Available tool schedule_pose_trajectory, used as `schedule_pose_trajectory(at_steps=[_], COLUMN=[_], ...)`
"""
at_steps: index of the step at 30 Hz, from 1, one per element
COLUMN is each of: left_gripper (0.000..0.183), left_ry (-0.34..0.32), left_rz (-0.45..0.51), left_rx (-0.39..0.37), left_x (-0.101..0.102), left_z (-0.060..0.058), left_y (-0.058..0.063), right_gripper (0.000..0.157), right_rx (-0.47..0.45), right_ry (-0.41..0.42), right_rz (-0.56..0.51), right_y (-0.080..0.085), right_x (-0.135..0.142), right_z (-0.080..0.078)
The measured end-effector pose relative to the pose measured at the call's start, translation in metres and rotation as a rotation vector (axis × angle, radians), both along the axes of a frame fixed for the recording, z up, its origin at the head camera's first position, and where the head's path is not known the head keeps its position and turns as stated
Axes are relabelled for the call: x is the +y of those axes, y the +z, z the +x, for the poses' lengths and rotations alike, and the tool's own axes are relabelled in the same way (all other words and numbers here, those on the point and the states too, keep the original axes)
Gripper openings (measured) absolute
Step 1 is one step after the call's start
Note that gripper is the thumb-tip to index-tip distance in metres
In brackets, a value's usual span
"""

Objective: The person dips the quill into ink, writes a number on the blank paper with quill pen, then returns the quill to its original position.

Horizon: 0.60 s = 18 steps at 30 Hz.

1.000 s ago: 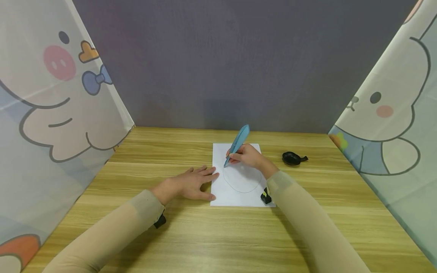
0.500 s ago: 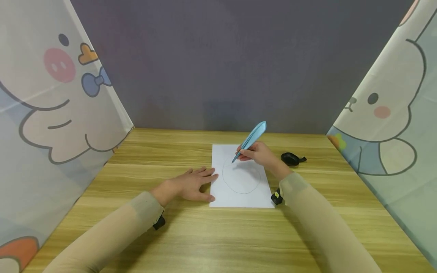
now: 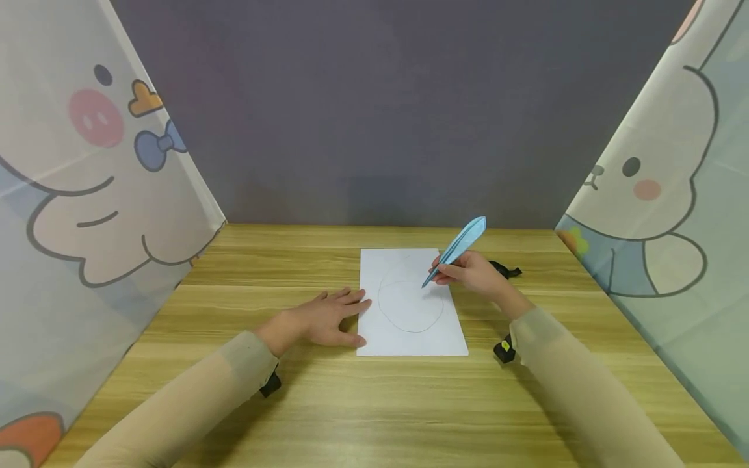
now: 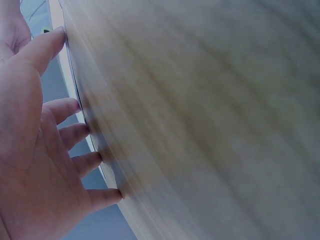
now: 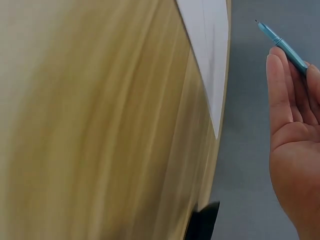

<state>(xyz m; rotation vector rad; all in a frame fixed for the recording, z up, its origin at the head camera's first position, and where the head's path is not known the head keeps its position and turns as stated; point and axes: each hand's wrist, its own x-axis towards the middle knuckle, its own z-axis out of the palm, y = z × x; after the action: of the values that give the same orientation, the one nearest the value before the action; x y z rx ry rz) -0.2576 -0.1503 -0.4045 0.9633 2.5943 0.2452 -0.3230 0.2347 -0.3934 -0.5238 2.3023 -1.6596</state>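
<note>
A white sheet of paper (image 3: 409, 325) lies on the wooden table (image 3: 351, 403) with a pencilled oval (image 3: 409, 305) drawn on it. My right hand (image 3: 471, 273) pinches a light blue feather-shaped pen (image 3: 459, 247), its tip above the sheet's right part; the right wrist view shows the pen (image 5: 282, 42) lifted off the paper (image 5: 207, 55). My left hand (image 3: 328, 315) lies flat on the table, fingers straight, fingertips at the sheet's left edge. In the left wrist view the left hand (image 4: 45, 150) presses its fingers against the tabletop.
A small black object (image 3: 506, 268) lies on the table behind my right hand. Cartoon-printed curtains stand on the left (image 3: 88, 195) and right (image 3: 661, 195); a grey wall (image 3: 380, 110) closes the back.
My right hand has carried the pen from the sheet's upper left to its right side and lifted the tip off the paper. The left hand has stayed in place.
</note>
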Motion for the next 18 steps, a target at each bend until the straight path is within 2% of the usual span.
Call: schedule_pose_trajectory(at_steps=[18], left_gripper=[0.093], left_ry=[0.017], left_rz=[0.005], left_rx=[-0.014], left_x=[0.0], left_z=[0.002], left_y=[0.001], right_gripper=[0.04], right_rx=[0.049], right_ry=[-0.012], right_rz=[0.005], right_y=[-0.004], right_x=[0.049], right_z=[0.025])
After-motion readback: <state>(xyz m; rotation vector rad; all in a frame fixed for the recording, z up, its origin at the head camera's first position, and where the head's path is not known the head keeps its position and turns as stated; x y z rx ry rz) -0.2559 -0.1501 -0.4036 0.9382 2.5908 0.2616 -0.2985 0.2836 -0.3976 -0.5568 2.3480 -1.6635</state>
